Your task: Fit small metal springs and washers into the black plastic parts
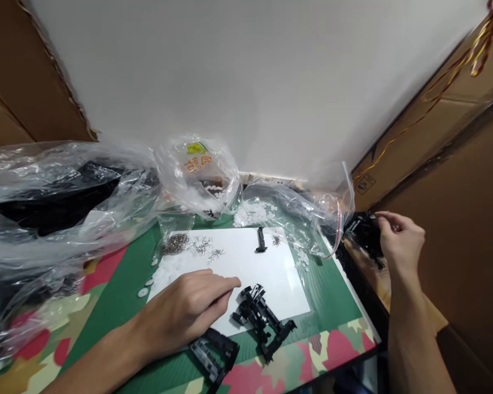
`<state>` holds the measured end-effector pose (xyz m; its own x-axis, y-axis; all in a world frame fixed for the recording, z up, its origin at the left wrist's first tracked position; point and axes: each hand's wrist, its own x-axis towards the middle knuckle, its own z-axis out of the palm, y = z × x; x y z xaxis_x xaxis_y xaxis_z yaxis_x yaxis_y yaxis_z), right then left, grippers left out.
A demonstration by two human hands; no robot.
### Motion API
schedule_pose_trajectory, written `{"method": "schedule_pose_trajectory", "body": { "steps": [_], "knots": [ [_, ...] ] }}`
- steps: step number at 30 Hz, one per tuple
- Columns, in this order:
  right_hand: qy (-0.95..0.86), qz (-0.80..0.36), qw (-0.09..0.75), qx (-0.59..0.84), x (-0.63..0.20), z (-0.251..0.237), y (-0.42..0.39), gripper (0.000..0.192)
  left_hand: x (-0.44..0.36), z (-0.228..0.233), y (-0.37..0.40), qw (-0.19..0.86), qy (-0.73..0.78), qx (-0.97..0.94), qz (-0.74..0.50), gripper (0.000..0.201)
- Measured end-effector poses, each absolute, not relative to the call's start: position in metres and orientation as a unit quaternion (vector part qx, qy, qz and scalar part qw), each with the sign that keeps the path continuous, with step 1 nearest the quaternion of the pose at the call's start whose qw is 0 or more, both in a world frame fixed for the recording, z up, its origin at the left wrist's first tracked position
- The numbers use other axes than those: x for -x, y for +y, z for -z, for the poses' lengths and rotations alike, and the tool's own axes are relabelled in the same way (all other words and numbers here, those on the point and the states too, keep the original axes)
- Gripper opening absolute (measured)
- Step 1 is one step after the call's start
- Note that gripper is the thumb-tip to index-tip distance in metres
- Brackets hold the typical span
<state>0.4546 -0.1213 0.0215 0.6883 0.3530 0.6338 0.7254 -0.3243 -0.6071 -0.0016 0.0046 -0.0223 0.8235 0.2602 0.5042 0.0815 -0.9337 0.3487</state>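
Observation:
My left hand [193, 301] reaches over the white sheet [246, 268] with its fingers stretched out and nothing visible in them. Just below it, a black plastic frame [216, 355] lies on the green table, partly covered by the hand. Right of the fingertips sit several black plastic frames [263, 320], heaped together. Past the table's right edge, my right hand [400, 243] has its fingers curled and pinched at the edge of a black plastic part [365, 235]. A small black plastic piece [261, 239] stands at the sheet's far side.
Small metal pieces [175, 243] lie in piles on the sheet. White plastic bits [254, 212] spill from clear bags [296, 210] along the wall. Large plastic wrapping [66, 202] covers the left side. Cardboard [456, 208] rises at right, with a twisted wire [435, 93] hanging there.

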Motion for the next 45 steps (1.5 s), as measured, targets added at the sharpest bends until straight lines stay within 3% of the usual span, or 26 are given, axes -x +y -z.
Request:
{"method": "schedule_pose_trajectory", "body": {
  "steps": [4, 6, 9, 12, 20, 24, 29, 35, 40, 45],
  "knots": [
    [-0.377, 0.219, 0.553, 0.71, -0.402, -0.017, -0.14, 0.03, -0.004, 0.016, -0.001, 0.235, 0.123, -0.934, -0.24, 0.03],
    [-0.444, 0.154, 0.547, 0.693, -0.366, -0.015, -0.149, 0.019, -0.006, 0.012, -0.005, 0.314, 0.168, -0.91, -0.211, 0.034],
    [-0.647, -0.102, 0.419, 0.629, -0.312, -0.012, -0.157, 0.007, -0.008, 0.007, -0.009, 0.4, 0.229, -0.861, -0.214, 0.03],
    [-0.687, -0.245, 0.299, 0.615, -0.272, -0.008, -0.155, 0.006, -0.01, 0.004, -0.01, 0.431, 0.256, -0.828, -0.252, 0.023],
    [-0.729, -0.172, 0.158, 0.644, -0.246, 0.004, -0.137, 0.006, -0.008, -0.002, -0.005, 0.445, 0.264, -0.816, -0.258, 0.024],
    [-0.709, -0.143, 0.194, 0.663, -0.242, 0.007, -0.134, 0.006, -0.007, -0.003, -0.004, 0.517, 0.301, -0.756, -0.267, 0.024],
    [-0.653, -0.062, 0.338, 0.675, -0.23, -0.001, -0.13, 0.008, -0.01, -0.006, -0.005, 0.584, 0.303, -0.688, -0.306, 0.025],
    [-0.617, -0.163, 0.498, 0.587, -0.193, -0.016, -0.112, 0.011, -0.006, -0.005, -0.007, 0.643, 0.274, -0.677, -0.232, 0.034],
    [-0.662, -0.081, 0.484, 0.567, -0.168, -0.013, -0.094, 0.018, -0.005, -0.006, -0.003, 0.663, 0.238, -0.668, -0.239, 0.039],
    [-0.695, -0.105, 0.437, 0.562, -0.193, -0.02, -0.082, 0.016, -0.011, -0.006, -0.002, 0.677, 0.274, -0.633, -0.255, 0.049]
  ]
}}
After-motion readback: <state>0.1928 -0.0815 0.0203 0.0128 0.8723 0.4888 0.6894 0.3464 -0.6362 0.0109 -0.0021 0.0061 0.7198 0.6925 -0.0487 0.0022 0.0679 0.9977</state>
